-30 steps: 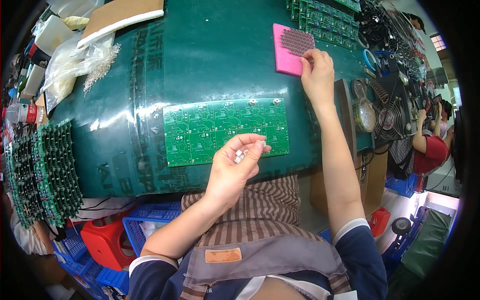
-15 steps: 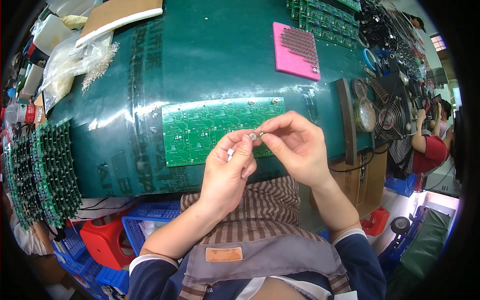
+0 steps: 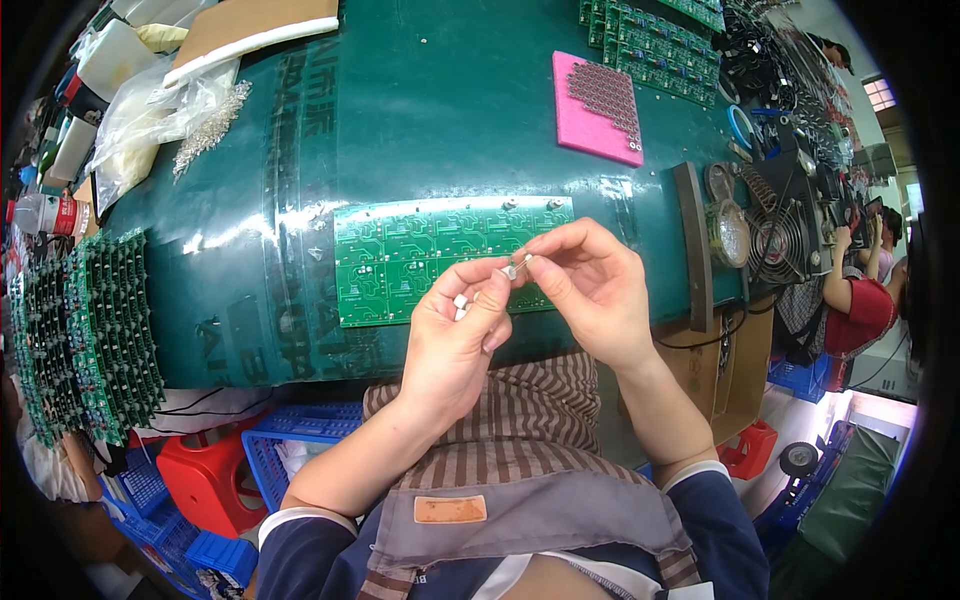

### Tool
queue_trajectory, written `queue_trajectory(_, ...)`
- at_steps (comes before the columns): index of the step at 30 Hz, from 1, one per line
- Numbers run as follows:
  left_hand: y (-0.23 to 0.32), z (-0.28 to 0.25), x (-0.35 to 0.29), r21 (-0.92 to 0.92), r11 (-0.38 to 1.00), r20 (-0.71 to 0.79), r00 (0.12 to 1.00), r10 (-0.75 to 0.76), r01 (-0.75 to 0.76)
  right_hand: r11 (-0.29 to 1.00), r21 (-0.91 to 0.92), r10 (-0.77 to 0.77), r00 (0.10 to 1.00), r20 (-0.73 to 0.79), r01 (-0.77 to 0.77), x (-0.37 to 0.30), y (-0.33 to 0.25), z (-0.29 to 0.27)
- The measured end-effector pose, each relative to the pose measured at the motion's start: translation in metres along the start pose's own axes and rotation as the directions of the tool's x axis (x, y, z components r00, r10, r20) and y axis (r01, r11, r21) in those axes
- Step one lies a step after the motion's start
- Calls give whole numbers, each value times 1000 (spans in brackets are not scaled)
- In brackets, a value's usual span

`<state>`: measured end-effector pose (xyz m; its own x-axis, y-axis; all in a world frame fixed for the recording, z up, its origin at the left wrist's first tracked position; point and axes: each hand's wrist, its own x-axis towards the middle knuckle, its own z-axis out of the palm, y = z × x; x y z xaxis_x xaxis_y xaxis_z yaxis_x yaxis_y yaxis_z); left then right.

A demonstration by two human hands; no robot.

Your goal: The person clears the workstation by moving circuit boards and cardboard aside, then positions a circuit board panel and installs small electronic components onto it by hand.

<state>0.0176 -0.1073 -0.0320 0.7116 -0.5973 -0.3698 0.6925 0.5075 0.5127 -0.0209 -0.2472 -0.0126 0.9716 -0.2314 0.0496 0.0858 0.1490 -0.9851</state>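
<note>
Above the near edge of a green circuit board panel (image 3: 388,262), my two hands meet at the fingertips. My left hand (image 3: 450,325) pinches a small white piece (image 3: 509,272) between thumb and forefinger; more small white pieces (image 3: 460,304) are tucked among its curled fingers. Thumb and forefinger of my right hand (image 3: 598,290) close on a tiny part with thin metal leads (image 3: 527,262), which point toward the white piece. Its exact kind is too small to tell. Two round metal-topped parts (image 3: 555,204) stand along the panel's far edge at the right.
A pink foam block (image 3: 572,125) holding rows of small round parts lies beyond the panel. Stacked circuit boards (image 3: 110,340) stand at left, more (image 3: 655,50) at far right. Loose leaded parts (image 3: 212,128) lie by a plastic bag. A dark bar (image 3: 692,245) and a fan (image 3: 778,240) are at right.
The leaded part has turned in my right fingers, so its thin leads now show beside the white piece. My hands stay close together; the whole view has shifted slightly.
</note>
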Motion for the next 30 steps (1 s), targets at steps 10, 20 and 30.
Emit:
queue_trajectory(10, 2, -5, -1, -55, 998, 16, 1000, -16, 16, 990, -134, -45, 999, 31, 48, 2, -2, 0)
queue_trajectory(20, 5, -6, -1, 17, 991, -77, 989, -129, 131, 708, -688, -166, 984, 56, 159, 62, 14, 6)
queue_trajectory(30, 10, -8, 0, 7, 983, -75, 980, -183, 184, 675, -735, -48, 998, 50, 70, 72, 15, 14)
